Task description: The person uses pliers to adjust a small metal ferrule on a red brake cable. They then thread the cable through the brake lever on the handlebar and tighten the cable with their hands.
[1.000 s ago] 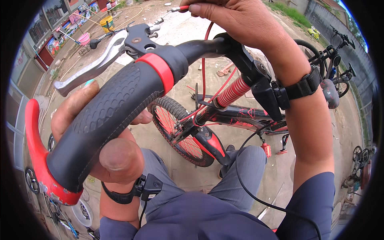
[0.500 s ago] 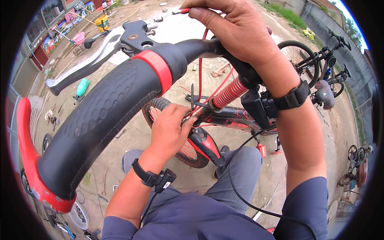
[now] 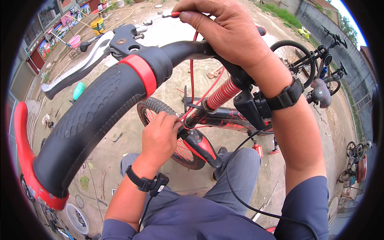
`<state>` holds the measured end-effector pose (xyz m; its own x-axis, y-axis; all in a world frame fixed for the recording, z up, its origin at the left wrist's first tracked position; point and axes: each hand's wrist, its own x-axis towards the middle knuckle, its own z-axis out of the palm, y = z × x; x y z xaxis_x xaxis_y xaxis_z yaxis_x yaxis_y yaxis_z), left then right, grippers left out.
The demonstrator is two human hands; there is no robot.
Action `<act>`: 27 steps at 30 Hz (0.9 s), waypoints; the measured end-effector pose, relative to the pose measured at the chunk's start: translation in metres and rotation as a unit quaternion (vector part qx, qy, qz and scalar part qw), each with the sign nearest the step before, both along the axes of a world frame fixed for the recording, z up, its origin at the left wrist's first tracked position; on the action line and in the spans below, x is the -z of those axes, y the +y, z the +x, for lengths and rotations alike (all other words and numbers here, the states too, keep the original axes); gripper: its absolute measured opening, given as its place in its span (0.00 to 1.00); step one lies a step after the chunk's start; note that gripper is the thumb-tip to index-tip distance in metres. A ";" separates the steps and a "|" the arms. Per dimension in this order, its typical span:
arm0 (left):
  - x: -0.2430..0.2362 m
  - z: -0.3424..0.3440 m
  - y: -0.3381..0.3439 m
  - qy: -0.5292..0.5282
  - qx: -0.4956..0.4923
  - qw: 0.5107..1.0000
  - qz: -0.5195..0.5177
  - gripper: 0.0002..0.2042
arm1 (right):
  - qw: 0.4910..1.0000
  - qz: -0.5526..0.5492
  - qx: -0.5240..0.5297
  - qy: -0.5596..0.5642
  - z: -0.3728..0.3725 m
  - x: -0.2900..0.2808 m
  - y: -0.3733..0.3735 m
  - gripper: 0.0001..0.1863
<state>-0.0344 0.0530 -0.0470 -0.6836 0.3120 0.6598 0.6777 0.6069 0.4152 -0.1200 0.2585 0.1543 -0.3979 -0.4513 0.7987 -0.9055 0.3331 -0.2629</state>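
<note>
A bicycle stands in front of me, its black handlebar grip (image 3: 100,104) with a red ring pointing toward my left. Beyond the grip is the silver brake lever (image 3: 76,66). Above the bar, my right hand (image 3: 236,36) pinches the end of a red brake cable (image 3: 192,68) between thumb and fingers; bare inner wire runs from that end toward the lever's adjuster. Lower down, my left hand (image 3: 158,138) is closed by the head of the front fork (image 3: 202,146), fingertips at the red cables. What lies between those fingertips is hidden. The front wheel (image 3: 148,110) is just behind this hand.
A red coil-like sleeve (image 3: 221,95) surrounds the bike's steering column. More bicycles (image 3: 320,60) stand at the right by a wall. A wrench (image 3: 103,184) lies on the ground at left, near a white round wheel (image 3: 77,218). Buckets (image 3: 97,26) are at the far left.
The handlebar and both hands have shifted slightly left in the picture. My right hand keeps its pinch on the brake cable; my left hand stays by the fork head.
</note>
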 end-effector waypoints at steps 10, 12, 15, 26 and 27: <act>0.015 -0.008 -0.022 -0.023 0.029 0.999 0.025 0.10 | 0.998 0.031 0.051 -0.002 0.001 -0.001 0.000 0.07; 0.039 -0.012 -0.039 -0.104 -0.022 0.994 0.037 0.10 | 1.000 0.027 0.009 0.010 -0.013 0.004 0.008 0.06; 0.072 -0.007 -0.051 -0.235 -0.057 0.967 0.079 0.12 | 0.999 0.021 0.034 -0.031 0.005 0.000 -0.003 0.06; 0.106 -0.016 -0.030 -0.434 -0.012 0.859 0.271 0.16 | 0.999 0.020 0.013 -0.042 -0.011 0.004 0.006 0.06; 0.109 -0.015 -0.025 -0.413 -0.010 0.865 0.284 0.16 | 0.999 0.022 0.017 -0.043 -0.010 0.004 0.007 0.06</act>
